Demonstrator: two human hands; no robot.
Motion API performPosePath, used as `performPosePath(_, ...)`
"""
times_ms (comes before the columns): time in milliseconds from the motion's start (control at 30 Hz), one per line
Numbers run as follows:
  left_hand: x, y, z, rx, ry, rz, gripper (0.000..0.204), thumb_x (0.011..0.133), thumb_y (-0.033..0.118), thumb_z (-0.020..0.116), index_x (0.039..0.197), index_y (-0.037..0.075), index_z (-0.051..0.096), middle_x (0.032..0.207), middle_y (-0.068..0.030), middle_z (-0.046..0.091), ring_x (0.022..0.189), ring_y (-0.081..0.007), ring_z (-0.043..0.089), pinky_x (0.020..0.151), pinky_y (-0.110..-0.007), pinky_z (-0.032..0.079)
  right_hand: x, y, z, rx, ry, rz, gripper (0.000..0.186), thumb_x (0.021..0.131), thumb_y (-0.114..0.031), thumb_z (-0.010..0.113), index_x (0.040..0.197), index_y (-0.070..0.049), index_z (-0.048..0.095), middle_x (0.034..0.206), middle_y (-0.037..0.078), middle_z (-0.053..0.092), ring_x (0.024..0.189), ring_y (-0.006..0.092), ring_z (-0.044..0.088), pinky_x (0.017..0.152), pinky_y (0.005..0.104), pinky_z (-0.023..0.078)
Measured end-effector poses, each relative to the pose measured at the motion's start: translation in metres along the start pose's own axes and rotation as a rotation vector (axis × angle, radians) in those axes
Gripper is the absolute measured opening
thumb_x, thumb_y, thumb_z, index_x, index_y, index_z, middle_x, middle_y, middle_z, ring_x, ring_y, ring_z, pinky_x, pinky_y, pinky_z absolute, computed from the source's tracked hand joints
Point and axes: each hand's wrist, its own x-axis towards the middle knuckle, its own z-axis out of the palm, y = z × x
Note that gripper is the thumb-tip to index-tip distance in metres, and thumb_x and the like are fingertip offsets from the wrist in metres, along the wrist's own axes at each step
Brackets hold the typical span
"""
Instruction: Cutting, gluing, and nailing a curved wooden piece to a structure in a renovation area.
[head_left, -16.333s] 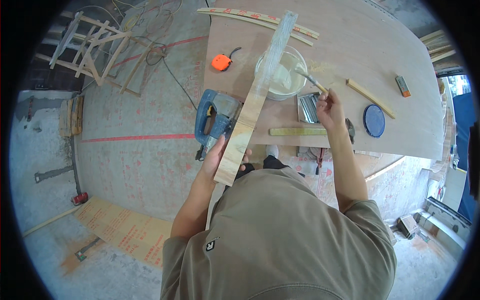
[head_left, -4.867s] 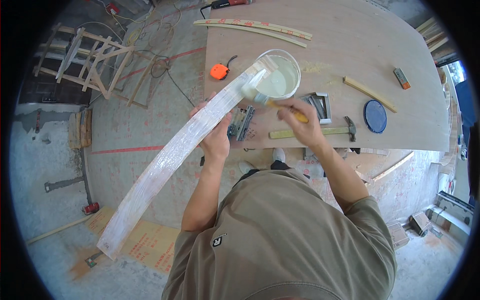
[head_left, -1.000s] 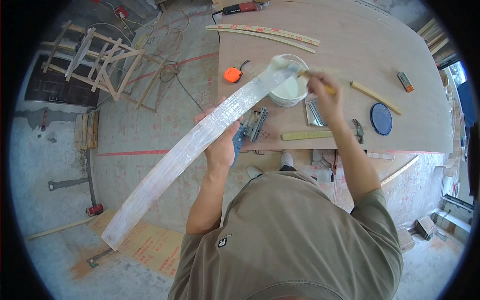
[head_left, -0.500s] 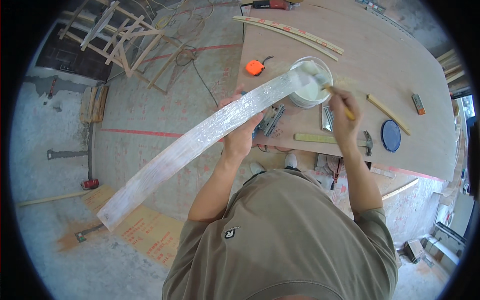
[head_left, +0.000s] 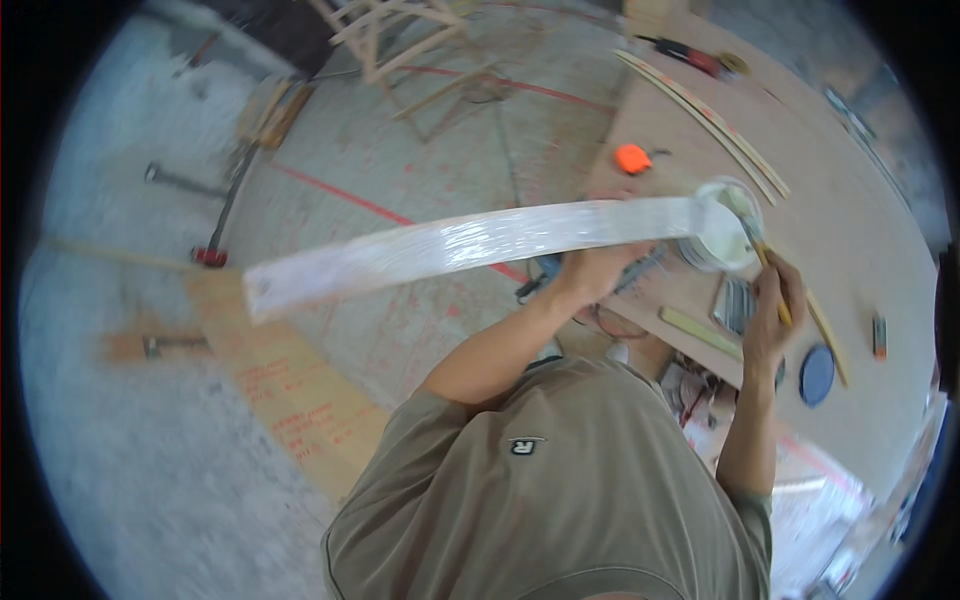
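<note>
Head view, slightly blurred: taking clock positions from frame centre, I locate the white-faced board point(head_left: 480, 238) spanning 9 o'clock to between 2 and 3 o'clock, its right end overlapping the bucket point(head_left: 706, 258); contact between them cannot be confirmed. My left hand point(head_left: 597, 272), between 2 and 3 o'clock, supports the board from beneath, fingers wrapped under it and partly hidden. My right hand point(head_left: 788, 284), at 3 o'clock, has its fingers closed around the paintbrush point(head_left: 762, 247); I cannot tell whether the bristles touch the board. Status, as I judge it: the upward face is coated along nearly its full length, glossiest mid-span, duller toward 9 o'clock. The bucket-side end may be unfinished; the underside is not visible, condition undetermined. On the table point(head_left: 850, 240), the orange tape measure point(head_left: 632, 158) sits between 1 and 2 o'clock, the blue lid point(head_left: 816, 375) between 3 and 4.
</note>
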Motion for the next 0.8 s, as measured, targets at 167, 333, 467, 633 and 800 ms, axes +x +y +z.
performPosePath(167, 0.016, -0.013, 0.018, 0.141, -0.142, 0.237, 0.039, 0.082, 0.006, 0.077, 0.113, 0.007, 0.052, 0.111, -0.0071, 0.057, 0.114, -0.0244, 0.054, 0.104, -0.037, 0.042, -0.02, -0.102, 0.046, 0.361, -0.427, -0.391, 0.021, 0.092, -0.001, 0.058, 0.111, 0.005, 0.066, 0.087, 0.01, 0.067, 0.068, 0.0132, 0.062, 0.064, 0.0234, 0.048)
performPosePath(333, 0.037, -0.093, 0.047, 0.151, -0.242, 0.411, 0.029, 0.088, 0.008, 0.066, 0.108, 0.008, 0.047, 0.107, -0.0052, 0.051, 0.102, -0.0182, 0.051, 0.093, -0.037, 0.045, -0.018, -0.177, 0.115, 0.555, -0.695, -0.47, 0.026, 0.089, -0.003, 0.065, 0.113, 0.005, 0.066, 0.093, 0.015, 0.07, 0.074, 0.0181, 0.067, 0.066, 0.0273, 0.052)
performPosePath(467, 0.017, -0.064, 0.013, 0.086, -0.245, 0.318, 0.03, 0.086, 0.005, 0.067, 0.107, 0.008, 0.047, 0.107, -0.0052, 0.052, 0.105, -0.0183, 0.052, 0.095, -0.037, 0.045, -0.023, -0.193, 0.15, 0.534, -0.751, -0.57, 0.025, 0.091, -0.002, 0.06, 0.114, 0.007, 0.064, 0.093, 0.013, 0.07, 0.077, 0.0142, 0.067, 0.069, 0.0259, 0.052)
performPosePath(633, -0.011, -0.037, -0.003, 0.042, -0.193, 0.195, 0.031, 0.084, 0.002, 0.068, 0.106, 0.008, 0.047, 0.107, -0.0051, 0.052, 0.107, -0.0185, 0.053, 0.097, -0.036, 0.045, -0.028, -0.181, 0.15, 0.381, -0.89, -0.376, 0.024, 0.089, -0.002, 0.065, 0.111, 0.006, 0.066, 0.093, 0.013, 0.071, 0.077, 0.0166, 0.068, 0.069, 0.0264, 0.052)
performPosePath(800, 0.015, -0.03, 0.008, -0.017, -0.163, 0.076, 0.033, 0.082, -0.002, 0.069, 0.105, 0.008, 0.047, 0.107, -0.005, 0.053, 0.11, -0.0186, 0.054, 0.099, -0.036, 0.045, -0.016, -0.191, 0.113, 0.402, -0.808, -0.46, 0.025, 0.084, 0.002, 0.065, 0.109, 0.002, 0.069, 0.09, 0.014, 0.07, 0.072, 0.0205, 0.067, 0.068, 0.03, 0.053)
